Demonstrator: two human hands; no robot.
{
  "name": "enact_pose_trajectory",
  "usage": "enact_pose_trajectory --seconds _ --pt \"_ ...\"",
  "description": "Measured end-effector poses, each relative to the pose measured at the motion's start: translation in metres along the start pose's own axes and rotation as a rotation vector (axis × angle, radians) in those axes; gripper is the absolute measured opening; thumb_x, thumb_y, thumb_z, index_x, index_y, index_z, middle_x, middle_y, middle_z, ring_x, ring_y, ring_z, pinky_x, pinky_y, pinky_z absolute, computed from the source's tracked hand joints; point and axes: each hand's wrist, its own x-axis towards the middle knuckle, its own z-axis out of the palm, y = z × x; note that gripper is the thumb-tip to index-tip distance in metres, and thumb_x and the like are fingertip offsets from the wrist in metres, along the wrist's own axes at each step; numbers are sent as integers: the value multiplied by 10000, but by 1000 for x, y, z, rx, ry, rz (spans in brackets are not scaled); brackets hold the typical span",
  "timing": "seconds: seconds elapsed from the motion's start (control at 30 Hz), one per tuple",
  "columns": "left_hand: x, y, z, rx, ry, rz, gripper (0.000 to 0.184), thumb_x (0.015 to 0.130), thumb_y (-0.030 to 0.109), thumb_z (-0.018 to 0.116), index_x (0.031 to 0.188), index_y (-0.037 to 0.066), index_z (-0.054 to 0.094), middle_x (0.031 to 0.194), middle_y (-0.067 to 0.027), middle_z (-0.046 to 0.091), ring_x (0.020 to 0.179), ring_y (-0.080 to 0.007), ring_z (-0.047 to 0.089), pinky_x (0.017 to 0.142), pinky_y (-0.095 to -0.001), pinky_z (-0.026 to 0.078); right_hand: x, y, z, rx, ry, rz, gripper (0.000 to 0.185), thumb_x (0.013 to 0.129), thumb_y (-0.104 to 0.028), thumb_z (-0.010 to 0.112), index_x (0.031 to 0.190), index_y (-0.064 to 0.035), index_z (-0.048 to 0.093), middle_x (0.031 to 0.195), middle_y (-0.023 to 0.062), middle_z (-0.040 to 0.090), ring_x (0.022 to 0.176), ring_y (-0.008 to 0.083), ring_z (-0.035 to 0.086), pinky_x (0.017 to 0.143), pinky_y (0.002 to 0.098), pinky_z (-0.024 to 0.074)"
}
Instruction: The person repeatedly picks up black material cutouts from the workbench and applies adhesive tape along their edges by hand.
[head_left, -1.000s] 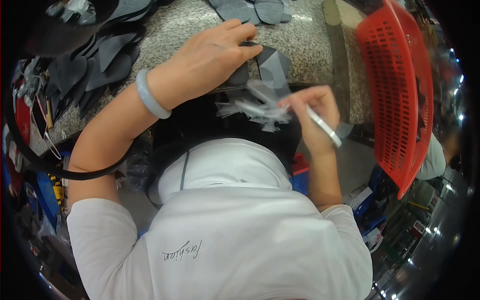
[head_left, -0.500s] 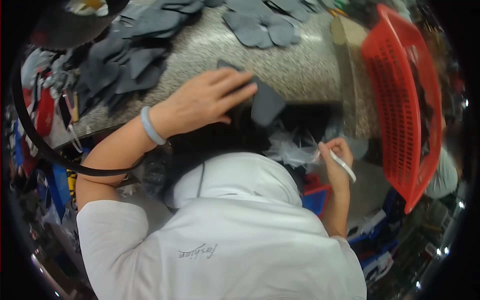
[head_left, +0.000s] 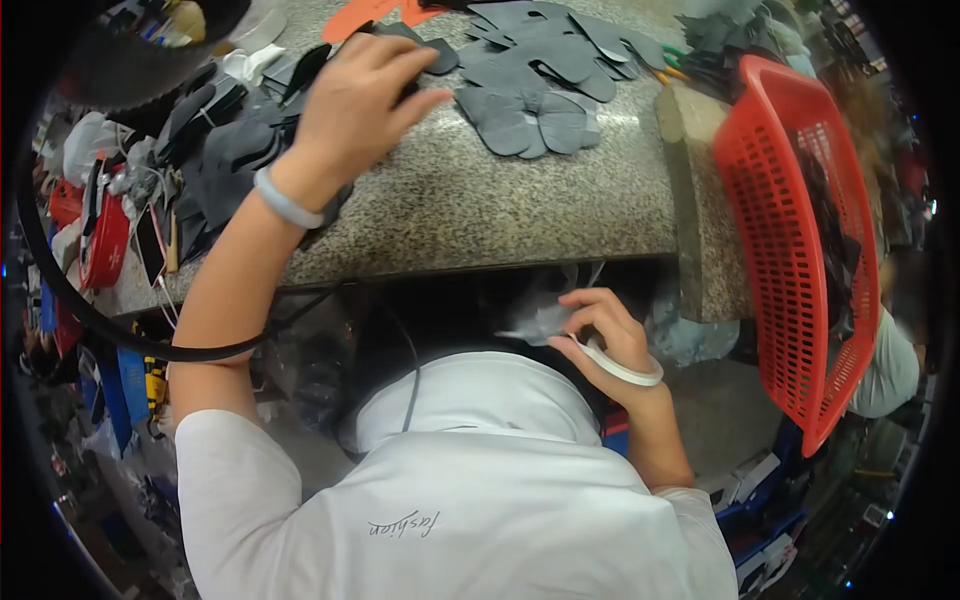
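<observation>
At gray pieces (head_left: 442, 60): left hand (head_left: 352, 112), thumb splayed.

The one word I can read is "fashion", on the front of my white shirt (head_left: 480, 530). It is written in thin, dark, slanting script, all small letters, and sits left of the middle of my chest. It stands upside down in my view, its first letter at the right end. Any print on the red round thing (head_left: 103, 245) is too small to read.
</observation>
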Motion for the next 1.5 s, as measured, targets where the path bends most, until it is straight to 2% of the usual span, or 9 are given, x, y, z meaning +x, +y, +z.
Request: enact_pose_trajectory --seconds 0.13,0.3,0.57,0.8,0.97,1.1,1.2,1.37,1.5 --pt "12 23 53 -178 -153 -105 487 813 362 836 1151 31 717 1101 -138 695 1005 -304 647 868 -397 530 4 -7 -1 -69 -18 -112 260 763 -55 860 918 -37 652 1127 150 653 807 254 656 678 306 514" --pt "25 22 53 -481 -402 -563 475 751 272 900 1074 -26 717 802 -79 669 740 -142 627 688 -294 503 9 -14 -8 -19 78 -133 212 783 9 820 916 -26 659 1014 146 666 825 266 661 701 322 520" --pt "8 98 2 -1168 -107 -642 207 866 -1 768 1073 3 754 825 -27 719 737 -65 661 676 -214 537 68 -45 -30 72 232 -159 135 852 54 754 925 -7 658 929 74 678 816 118 631 702 238 499" --pt "0 121 -21 -882 -64 -262 317 794 -56 760 1087 64 770 843 -53 691 770 -160 668 651 -268 541 100 -49 -35 -199 350 -462 226 754 39 830 942 -34 727 980 62 644 734 109 586 648 245 486" --pt "-6 120 -22 -645 -6 22 335 767 -51 765 1082 64 769 852 -76 669 759 -221 648 635 -309 525 93 -71 -34 106 491 -156 562 697 14 883 1217 -56 684 1218 90 577 702 50 555 629 210 480" --pt "-17 132 -25 -1071 -95 -352 303 884 -73 675 1172 2 735 1047 -80 671 900 -142 659 750 -260 580 99 -42 -28 -219 396 -590 304 719 51 808 1001 -20 718 884 75 611 624 143 597 524 245 487" --pt "-13 128 -31 -1576 -350 -829 214 954 66 678 1119 -62 725 1020 -100 719 891 -141 705 779 -251 595 88 -30 -20 -291 354 -621 274 738 65 840 963 -25 711 879 79 631 696 127 596 576 235 475" --pt "-7 117 -30 -1512 -571 -847 184 947 119 700 1011 -49 737 921 -124 741 826 -165 737 775 -265 610 73 -24 -19 -56 140 -489 279 719 110 823 945 -14 717 890 93 617 677 137 607 575 246 497" --pt "-14 111 -17 -1782 -690 -1043 260 876 199 784 947 -49 751 884 -106 739 797 -173 738 757 -274 628 76 -19 -19 -217 257 -782 362 693 88 857 1003 -25 708 905 89 610 673 139 601 560 233 490"
